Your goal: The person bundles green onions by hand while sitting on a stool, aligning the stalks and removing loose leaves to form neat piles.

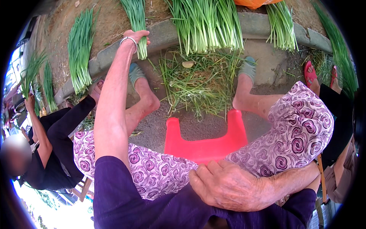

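My left hand [135, 36], with a bracelet at the wrist, reaches forward and is closed round a bundle of garlic chives [133, 13]. The pale stem ends poke out below the fist, over the curb. My right hand [230, 187] lies on my lap with its fingers curled in; what is under them, if anything, is hidden. Just ahead of the left hand's right side, a wide row of garlic chives [206, 24] lies with stems toward me. Between my feet is a heap of loose green trimmings [198, 82]. A red plastic stool [204, 147] stands between my knees.
A stone curb [162, 36] runs across in front, with bare soil beyond. More chive bundles lie at the left [81, 49] and right [282, 24], beside an orange bag [253, 3]. A person [57, 141] sits at left holding greens; another person's red sandal [310, 74] is at right.
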`<state>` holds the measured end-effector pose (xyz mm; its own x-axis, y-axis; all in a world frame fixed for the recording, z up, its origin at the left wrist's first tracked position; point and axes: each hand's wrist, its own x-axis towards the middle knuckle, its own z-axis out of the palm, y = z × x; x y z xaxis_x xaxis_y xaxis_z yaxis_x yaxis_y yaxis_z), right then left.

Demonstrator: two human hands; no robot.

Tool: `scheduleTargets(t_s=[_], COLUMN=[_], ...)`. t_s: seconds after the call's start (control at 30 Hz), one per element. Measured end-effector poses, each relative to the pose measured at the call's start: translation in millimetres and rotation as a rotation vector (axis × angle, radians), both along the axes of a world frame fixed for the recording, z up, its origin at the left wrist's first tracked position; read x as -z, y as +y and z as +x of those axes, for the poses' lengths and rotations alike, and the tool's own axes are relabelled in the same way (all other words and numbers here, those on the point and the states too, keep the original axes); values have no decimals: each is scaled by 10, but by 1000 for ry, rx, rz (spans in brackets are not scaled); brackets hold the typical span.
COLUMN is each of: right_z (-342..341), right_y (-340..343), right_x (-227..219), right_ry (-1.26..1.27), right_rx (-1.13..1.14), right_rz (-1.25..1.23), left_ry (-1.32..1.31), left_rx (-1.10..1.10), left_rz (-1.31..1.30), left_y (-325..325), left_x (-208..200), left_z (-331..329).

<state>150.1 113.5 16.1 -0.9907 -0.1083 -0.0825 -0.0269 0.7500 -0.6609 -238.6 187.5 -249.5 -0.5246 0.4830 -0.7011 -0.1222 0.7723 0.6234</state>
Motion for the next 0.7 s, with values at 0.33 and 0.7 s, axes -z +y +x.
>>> scheduleTargets(t_s=[0.33,0.7], right_z=[-8,-8], right_y=[10,19], right_x=[-20,-28], right_ry=[3,6], right_rx=[-15,-3], right_rz=[20,4], left_ry=[126,583], left_rx=[-63,199], left_rz=[-12,-242], left_y=[102,166], left_x=[-61,83], left_z=[121,70])
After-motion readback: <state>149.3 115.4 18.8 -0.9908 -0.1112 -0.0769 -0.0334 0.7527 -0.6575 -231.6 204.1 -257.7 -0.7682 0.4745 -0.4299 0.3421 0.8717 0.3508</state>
